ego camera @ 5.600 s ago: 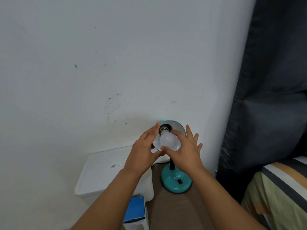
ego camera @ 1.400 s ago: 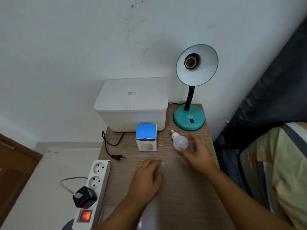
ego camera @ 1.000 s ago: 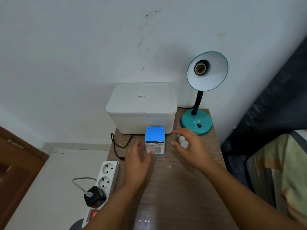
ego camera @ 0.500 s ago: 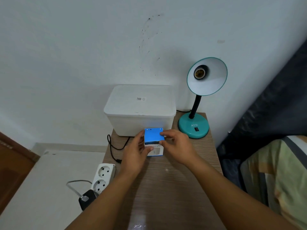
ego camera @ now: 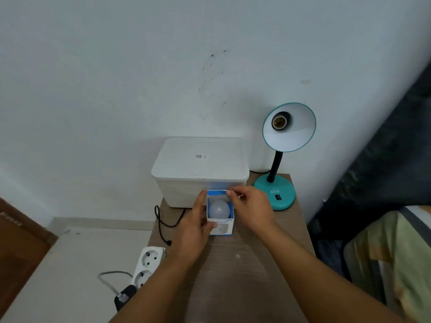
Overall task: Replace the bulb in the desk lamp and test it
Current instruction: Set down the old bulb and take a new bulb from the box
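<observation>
- Blue-and-white cardboard bulb box (ego camera: pixel 220 226) stands upright on the wooden bedside table (ego camera: pixel 245 271), right between my two hands, just in front of the white lidded bin (ego camera: pixel 200 169).
- My left hand (ego camera: pixel 194 231) grips the box's left side, thumb on the front face, index finger stretched up along the far left edge.
- My right hand (ego camera: pixel 253 207) pinches the opened top flap (ego camera: pixel 218 192) at the box's back edge between thumb and forefinger, holding it up and back.
- With the top open, I can see a frosted white bulb (ego camera: pixel 218 209) sitting dome-up inside the box; its base is hidden below.
- Teal desk lamp (ego camera: pixel 283 155) stands at the table's back right corner, beside my right hand but not touching it; its shade tilts toward me and the brass socket (ego camera: pixel 278 122) holds no bulb.
- White bin has its lid on, so I cannot tell what it holds.
- Black cord and plug (ego camera: pixel 164 226) lie loose on the table's left edge, near my left wrist.
- White power strip (ego camera: pixel 147 264) lies lower left, off the table, with a black adapter (ego camera: pixel 123 298) plugged into it.
</observation>
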`<state>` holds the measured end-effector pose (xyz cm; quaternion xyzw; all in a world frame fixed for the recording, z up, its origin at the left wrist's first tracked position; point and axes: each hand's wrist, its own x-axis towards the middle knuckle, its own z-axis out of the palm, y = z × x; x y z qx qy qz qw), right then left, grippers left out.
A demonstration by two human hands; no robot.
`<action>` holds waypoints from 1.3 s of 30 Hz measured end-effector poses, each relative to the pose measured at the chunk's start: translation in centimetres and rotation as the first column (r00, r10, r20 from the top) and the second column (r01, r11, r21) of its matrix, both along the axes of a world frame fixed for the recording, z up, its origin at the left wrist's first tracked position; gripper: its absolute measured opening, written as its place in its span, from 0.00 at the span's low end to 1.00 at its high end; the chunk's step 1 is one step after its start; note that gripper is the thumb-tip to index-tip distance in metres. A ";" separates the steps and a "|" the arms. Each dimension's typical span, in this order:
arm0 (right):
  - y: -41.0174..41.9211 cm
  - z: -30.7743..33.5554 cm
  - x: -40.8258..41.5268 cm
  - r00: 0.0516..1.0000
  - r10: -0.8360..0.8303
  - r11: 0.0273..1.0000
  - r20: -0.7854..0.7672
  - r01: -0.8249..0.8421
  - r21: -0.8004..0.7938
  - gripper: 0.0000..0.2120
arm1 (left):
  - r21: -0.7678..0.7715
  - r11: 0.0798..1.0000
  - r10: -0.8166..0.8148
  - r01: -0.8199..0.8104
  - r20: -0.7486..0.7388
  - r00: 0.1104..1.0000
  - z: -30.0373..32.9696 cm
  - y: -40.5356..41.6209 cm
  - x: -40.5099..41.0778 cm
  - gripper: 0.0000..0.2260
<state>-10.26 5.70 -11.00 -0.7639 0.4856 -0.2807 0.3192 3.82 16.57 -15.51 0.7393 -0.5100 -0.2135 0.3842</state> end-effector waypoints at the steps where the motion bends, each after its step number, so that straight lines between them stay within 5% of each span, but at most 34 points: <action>1: 0.0 0.0 0.0 1.000 -0.002 1.000 0.002 0.002 0.007 0.11 | -0.007 1.000 -0.007 0.007 0.011 1.000 0.0 -0.1 0.1 0.39; 11: 0.7 -0.7 -0.1 0.995 -0.030 0.999 0.093 0.026 0.042 0.10 | -0.035 0.998 -0.056 0.056 0.021 0.998 0.0 -0.9 0.8 0.44; 15: 1.1 -1.7 0.0 0.998 0.032 0.999 -0.051 -0.031 0.021 0.13 | -0.021 0.996 -0.083 0.083 0.014 0.996 0.3 -1.2 1.2 0.47; 20: 0.1 -1.5 0.7 0.951 0.159 0.981 -0.266 -0.121 0.155 0.29 | 0.033 0.996 -0.090 0.088 0.059 0.994 0.8 -1.6 1.5 0.48; 28: -0.5 0.1 2.5 0.871 0.142 0.982 -0.471 -0.064 0.177 0.20 | 0.049 0.995 -0.086 0.083 0.055 0.995 0.7 -1.8 1.5 0.50; 39: 0.8 0.4 1.6 0.966 0.094 0.967 -0.239 -0.031 0.254 0.23 | 0.040 0.995 -0.093 0.090 0.089 0.992 0.7 -1.6 1.6 0.50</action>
